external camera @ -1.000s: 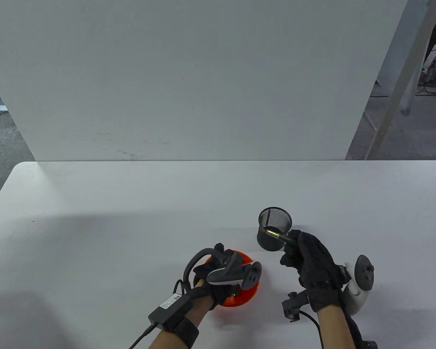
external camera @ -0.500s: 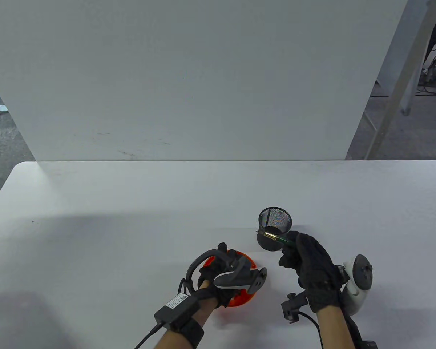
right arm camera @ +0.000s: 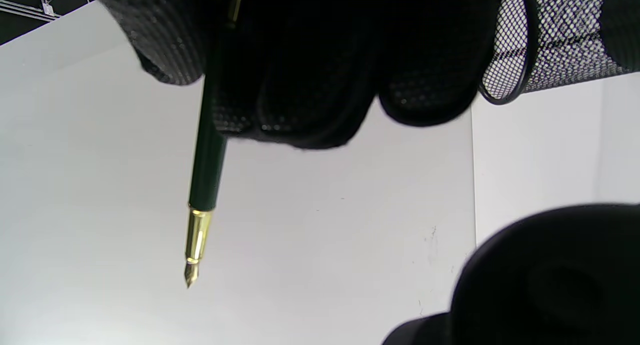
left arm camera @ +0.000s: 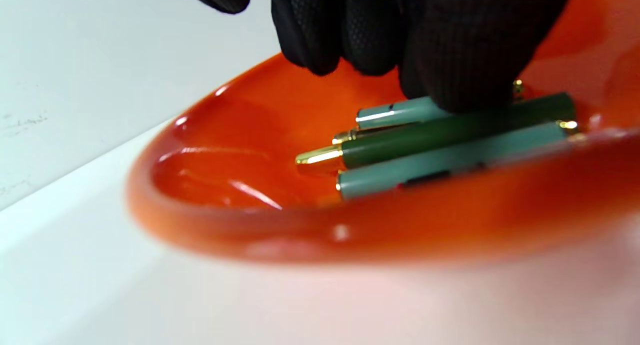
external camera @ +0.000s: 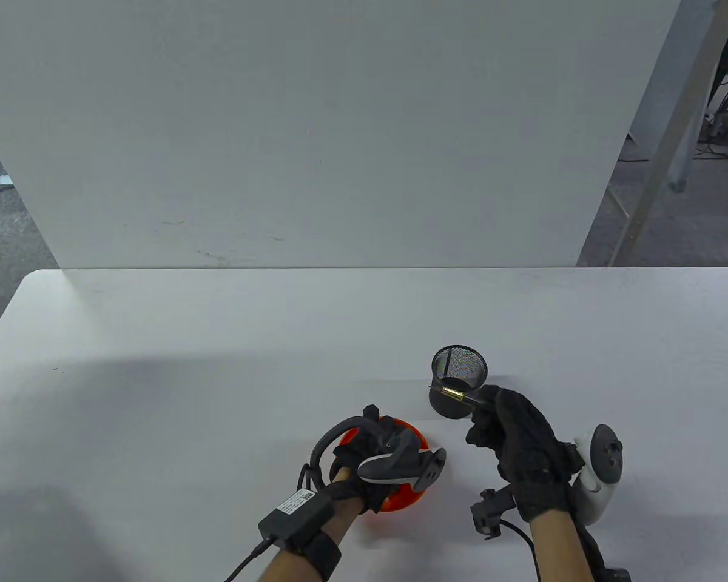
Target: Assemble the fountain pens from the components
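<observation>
— Black-gloved fingertips point(left arm camera: 450, 70) first: what are the left ones doing?

— Bunched together and pressed down on a pale teal pen part point(left arm camera: 400, 112) in the orange bowl point(left arm camera: 210, 150). Whether they actually pinch it or only rest on it, I cannot tell; the glove covers the contact.

— What else lies in that bowl?

— A dark green pen body point(left arm camera: 450, 135) with a gold tip, and another pale teal barrel point(left arm camera: 450, 162) just beside it, nearer the rim. All three lie side by side, roughly parallel and touching.

— And the right fingers?

— Curled close around a dark green nib section point(right arm camera: 207, 150), pinching it near its upper end. Its gold nib point(right arm camera: 194, 250) points away from the glove, free in the air.

— Where does that sit on the table?

— From above, the right hand point(external camera: 522, 442) holds the piece so its gold end reaches across the near rim of the black mesh pen cup point(external camera: 459, 388). The cup stands upright just beyond the fingers.

— And the left hand point(external camera: 370, 467)?

— Over the orange bowl, covering most of it, left of the cup and a little nearer the table's point(external camera: 188, 394) front edge. Each hand has a tracker strapped to its back, and the two hands are apart.
</observation>
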### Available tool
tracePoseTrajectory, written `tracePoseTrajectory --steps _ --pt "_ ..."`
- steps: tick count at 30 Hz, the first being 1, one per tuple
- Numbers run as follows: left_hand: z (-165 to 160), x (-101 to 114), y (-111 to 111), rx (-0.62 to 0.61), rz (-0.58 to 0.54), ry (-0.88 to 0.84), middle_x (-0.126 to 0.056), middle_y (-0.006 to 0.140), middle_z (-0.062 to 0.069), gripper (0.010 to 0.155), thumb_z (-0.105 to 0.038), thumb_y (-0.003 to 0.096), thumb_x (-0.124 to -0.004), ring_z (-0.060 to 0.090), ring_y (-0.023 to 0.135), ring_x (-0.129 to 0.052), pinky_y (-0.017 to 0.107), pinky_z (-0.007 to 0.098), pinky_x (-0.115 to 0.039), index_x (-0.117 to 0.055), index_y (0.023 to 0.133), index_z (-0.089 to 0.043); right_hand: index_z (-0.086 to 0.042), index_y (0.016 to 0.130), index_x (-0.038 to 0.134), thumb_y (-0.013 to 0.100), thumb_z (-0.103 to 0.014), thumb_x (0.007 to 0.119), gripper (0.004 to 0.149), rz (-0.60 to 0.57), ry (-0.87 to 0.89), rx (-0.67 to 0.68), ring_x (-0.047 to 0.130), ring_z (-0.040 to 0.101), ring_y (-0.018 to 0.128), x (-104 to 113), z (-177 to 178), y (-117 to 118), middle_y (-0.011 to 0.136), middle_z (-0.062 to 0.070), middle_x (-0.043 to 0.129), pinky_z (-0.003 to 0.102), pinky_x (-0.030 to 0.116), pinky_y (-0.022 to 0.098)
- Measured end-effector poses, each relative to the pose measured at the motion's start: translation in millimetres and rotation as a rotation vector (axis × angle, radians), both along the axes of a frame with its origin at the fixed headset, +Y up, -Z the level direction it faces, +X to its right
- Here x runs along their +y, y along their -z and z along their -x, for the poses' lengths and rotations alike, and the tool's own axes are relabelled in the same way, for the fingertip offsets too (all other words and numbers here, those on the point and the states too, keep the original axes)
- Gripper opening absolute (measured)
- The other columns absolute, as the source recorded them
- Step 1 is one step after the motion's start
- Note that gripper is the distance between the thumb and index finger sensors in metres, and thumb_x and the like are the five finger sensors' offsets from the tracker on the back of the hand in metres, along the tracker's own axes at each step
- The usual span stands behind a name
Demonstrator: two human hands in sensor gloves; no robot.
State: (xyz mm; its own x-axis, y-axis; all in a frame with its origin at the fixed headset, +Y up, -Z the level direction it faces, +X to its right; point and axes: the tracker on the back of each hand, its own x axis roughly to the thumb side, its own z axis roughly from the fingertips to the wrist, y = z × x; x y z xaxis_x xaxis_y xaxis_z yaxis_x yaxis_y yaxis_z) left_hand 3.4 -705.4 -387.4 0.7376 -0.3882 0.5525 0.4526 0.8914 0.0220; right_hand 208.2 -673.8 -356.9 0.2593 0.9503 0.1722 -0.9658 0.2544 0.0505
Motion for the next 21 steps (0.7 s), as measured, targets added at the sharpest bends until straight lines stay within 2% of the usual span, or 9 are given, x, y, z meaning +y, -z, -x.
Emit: tracePoseTrajectory --steps 10,16,21 --pt "3 -2 -4 0.008 0.027 0.029 -0.069 0.107 -0.010 0.049 -0.048 0.0510 -0.088 0.021 0.102 -0.074 0.082 0.060 -0.050 -0.076 0.098 -0.041 -0.017 0.088 0.080 0.063 -0.049 0.068 0.042 0.000 -0.005 0.000 0.097 0.012 0.048 0 0 0 0.067 0.001 0.094 0.043 0.085 0.049" --pt "1 0 -5 0.004 0.045 0.019 -0.073 0.104 -0.009 0.047 -0.045 0.0498 -0.090 0.023 0.100 -0.077 0.081 0.060 -0.054 -0.081 0.094 -0.036 -0.017 0.088 0.080 0.063 -0.048 0.068 0.042 0.006 -0.015 0.003 0.097 0.012 0.048 -1 1 0 0.067 0.001 0.094 0.043 0.085 0.049" --pt "-11 -2 -4 -0.014 0.004 0.083 -0.075 0.102 -0.009 0.048 -0.046 0.0480 -0.090 0.023 0.099 -0.078 0.081 0.059 -0.055 -0.082 0.093 -0.032 -0.017 0.088 0.080 0.063 -0.048 0.068 0.042 0.017 -0.028 0.001 0.097 0.012 0.048 -2 1 -1 0.067 0.001 0.094 0.043 0.085 0.049"
